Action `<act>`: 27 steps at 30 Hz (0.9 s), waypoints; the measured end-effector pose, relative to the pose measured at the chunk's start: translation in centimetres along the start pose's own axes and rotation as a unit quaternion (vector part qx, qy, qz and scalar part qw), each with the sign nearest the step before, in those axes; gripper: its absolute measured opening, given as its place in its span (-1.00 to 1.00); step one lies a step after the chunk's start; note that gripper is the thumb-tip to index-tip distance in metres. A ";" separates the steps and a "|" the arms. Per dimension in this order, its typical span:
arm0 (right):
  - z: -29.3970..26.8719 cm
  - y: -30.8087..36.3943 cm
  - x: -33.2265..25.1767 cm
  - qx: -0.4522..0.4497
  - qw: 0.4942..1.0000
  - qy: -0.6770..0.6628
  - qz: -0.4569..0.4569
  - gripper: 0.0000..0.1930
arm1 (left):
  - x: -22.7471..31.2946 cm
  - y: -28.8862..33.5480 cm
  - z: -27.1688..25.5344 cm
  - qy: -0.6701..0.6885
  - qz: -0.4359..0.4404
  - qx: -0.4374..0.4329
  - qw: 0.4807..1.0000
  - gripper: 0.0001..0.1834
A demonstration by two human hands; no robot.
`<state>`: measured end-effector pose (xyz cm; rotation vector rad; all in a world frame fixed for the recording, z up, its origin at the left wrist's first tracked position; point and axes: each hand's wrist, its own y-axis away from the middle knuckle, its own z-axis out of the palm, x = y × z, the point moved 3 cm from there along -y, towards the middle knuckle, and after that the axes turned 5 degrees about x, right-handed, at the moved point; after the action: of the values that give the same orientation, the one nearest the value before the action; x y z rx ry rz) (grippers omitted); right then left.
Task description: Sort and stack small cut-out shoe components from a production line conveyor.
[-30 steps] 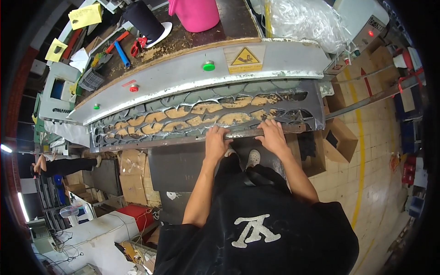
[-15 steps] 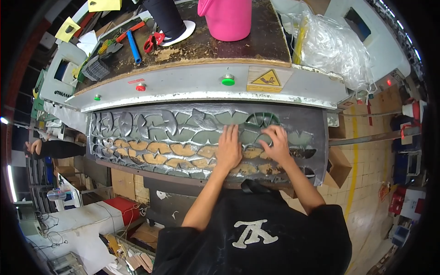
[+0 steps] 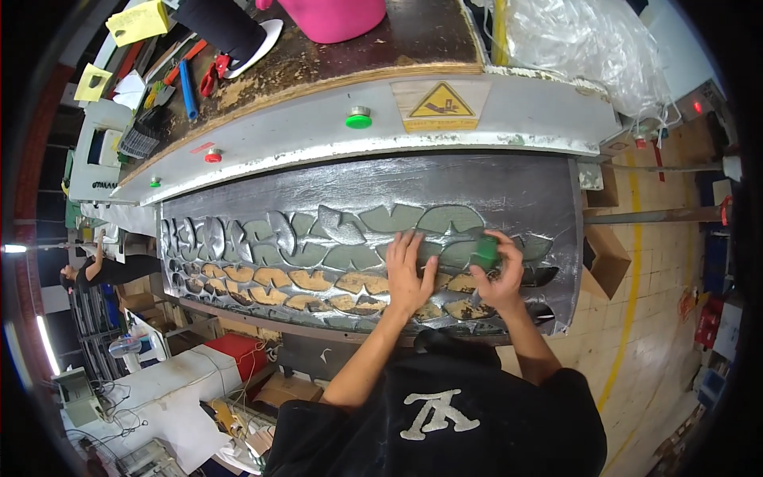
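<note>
A shiny dark grey sheet (image 3: 262, 184) lies on the press bed, with rows of leaf-shaped cut-outs through it. Several cut grey pieces (image 3: 342, 225) rest loosely on its left and middle part. My left hand (image 3: 409, 278) is laid on the cut rows, fingers spread and holding nothing. To its right, my right hand (image 3: 502, 274) grips a green cutting die (image 3: 486, 252) between thumb and fingers, tilted up above the sheet. Motion blurs the die, and my fingers hide part of it.
Behind the sheet runs the grey press beam (image 3: 278, 147) with a green button (image 3: 358, 118) and a red button (image 3: 213, 155). On top stand a pink bucket (image 3: 334, 17), red scissors (image 3: 213, 75) and a black thread cone (image 3: 222, 32). Another person (image 3: 111, 266) is at far left.
My right hand has taken hold of the die, lifting it off the sheet and bringing it nearer. A cut-out shows where it stood. The whole view has shifted and turned.
</note>
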<state>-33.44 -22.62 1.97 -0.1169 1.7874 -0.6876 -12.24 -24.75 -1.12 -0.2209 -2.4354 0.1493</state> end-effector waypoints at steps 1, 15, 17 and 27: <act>-0.6 0.8 -0.3 0.003 1.000 0.004 0.003 -0.47 | 1.8 -0.3 -0.8 0.110 0.019 -0.004 0.994 -0.39; -6.7 -2.0 6.3 -0.054 0.918 0.201 0.337 -0.33 | -6.1 -6.4 -3.4 -0.046 -0.120 0.196 0.972 -0.24; -7.5 -3.5 6.6 -0.099 0.900 0.286 0.313 -0.26 | -3.7 -6.9 -1.8 -0.017 -0.063 0.162 0.985 -0.24; -9.0 -4.1 7.5 -0.114 0.902 0.400 0.117 -0.52 | 6.3 -7.2 8.6 0.186 0.031 -0.018 0.982 -0.30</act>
<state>-45.21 -25.62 -0.80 0.2632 2.6171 -0.3577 -23.45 -30.99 -2.58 -0.3113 -2.0607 0.0823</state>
